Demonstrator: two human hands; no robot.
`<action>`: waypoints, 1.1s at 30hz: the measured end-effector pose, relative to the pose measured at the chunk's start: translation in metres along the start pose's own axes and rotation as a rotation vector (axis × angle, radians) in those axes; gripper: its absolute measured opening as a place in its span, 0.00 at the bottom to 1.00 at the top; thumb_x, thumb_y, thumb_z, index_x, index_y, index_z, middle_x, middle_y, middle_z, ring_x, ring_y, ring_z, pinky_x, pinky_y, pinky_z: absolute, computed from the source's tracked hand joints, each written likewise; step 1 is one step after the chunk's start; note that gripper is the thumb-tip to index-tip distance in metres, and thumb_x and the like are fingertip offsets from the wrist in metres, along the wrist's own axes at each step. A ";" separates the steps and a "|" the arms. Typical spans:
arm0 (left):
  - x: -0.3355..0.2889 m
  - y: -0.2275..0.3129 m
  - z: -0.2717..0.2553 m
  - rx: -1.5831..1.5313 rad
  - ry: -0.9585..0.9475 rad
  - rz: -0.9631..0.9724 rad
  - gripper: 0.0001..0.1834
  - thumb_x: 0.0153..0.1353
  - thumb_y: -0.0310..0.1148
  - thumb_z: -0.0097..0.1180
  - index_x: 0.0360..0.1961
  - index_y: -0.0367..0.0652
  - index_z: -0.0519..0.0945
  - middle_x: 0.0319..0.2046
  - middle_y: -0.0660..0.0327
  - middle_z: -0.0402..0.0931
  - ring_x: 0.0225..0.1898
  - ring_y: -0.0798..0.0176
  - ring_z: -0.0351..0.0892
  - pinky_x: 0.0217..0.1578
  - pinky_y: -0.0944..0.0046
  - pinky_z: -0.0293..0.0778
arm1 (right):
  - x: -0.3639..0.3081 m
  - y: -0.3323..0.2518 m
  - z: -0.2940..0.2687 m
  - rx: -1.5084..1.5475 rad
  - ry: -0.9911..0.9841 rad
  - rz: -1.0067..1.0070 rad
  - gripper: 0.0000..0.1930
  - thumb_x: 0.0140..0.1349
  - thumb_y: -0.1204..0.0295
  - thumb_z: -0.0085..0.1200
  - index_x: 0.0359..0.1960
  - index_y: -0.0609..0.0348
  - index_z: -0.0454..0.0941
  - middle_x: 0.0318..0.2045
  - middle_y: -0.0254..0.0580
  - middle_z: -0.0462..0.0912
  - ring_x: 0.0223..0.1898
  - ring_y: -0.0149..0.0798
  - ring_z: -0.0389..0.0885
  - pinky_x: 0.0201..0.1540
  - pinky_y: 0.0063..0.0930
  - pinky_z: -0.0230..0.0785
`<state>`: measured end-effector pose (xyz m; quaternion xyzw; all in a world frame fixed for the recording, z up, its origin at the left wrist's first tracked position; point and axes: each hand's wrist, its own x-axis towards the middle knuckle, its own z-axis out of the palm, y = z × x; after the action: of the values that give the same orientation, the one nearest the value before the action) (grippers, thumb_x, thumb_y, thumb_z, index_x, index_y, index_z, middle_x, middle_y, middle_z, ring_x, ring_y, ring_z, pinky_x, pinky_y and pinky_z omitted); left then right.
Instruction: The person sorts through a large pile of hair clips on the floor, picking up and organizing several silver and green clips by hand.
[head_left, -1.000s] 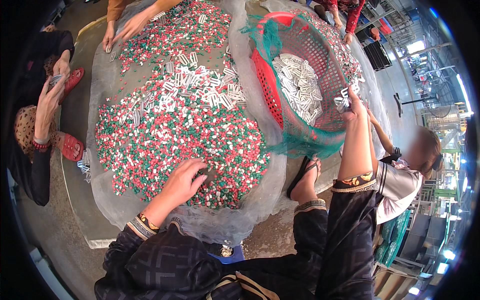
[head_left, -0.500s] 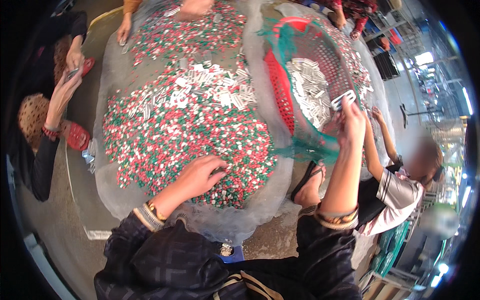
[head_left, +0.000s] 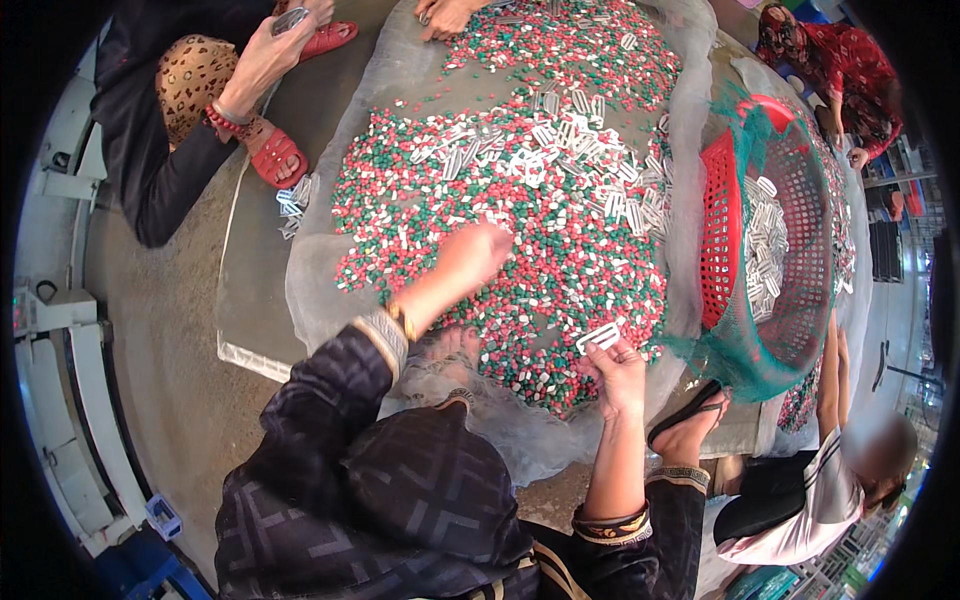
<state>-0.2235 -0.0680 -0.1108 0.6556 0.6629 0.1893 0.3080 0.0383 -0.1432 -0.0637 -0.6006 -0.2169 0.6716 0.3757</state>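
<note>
My right hand (head_left: pixel 617 375) pinches a flat silvery slotted buckle (head_left: pixel 600 338) between thumb and fingers, over the near right part of a heap of small red, green and white pellets (head_left: pixel 550 285). My left hand (head_left: pixel 478 255) is over the middle of the heap, smeared by motion, so its fingers cannot be made out. Farther off, several similar buckles (head_left: pixel 570 135) lie scattered on the pellets. A grey mesh cloth (head_left: pixel 320 260) is spread under the heap.
At right stands a red perforated basket (head_left: pixel 718 235) with green netting (head_left: pixel 740 330) and a pile of buckles (head_left: pixel 765 250) inside. Co-workers' hands (head_left: pixel 262 65) are at the far left and a co-worker's hand (head_left: pixel 450 15) at the far edge. A sandalled foot (head_left: pixel 690 425) is near the basket.
My right hand has come from above the basket back over the near pellets, a buckle in its fingers in both frames. My left hand has moved farther out over the heap. The view has shifted left.
</note>
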 end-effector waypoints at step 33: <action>-0.070 0.075 -0.005 0.055 -0.236 0.411 0.09 0.57 0.33 0.52 0.40 0.47 0.71 0.15 0.57 0.74 0.18 0.50 0.76 0.16 0.52 0.67 | 0.007 -0.001 0.030 -0.477 0.079 -0.227 0.09 0.61 0.70 0.52 0.28 0.64 0.74 0.16 0.32 0.75 0.15 0.21 0.71 0.17 0.16 0.60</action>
<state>-0.1742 -0.1314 -0.0469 0.8025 0.4796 0.1521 0.3205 0.0099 -0.1329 -0.0620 -0.6698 -0.4201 0.5312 0.3045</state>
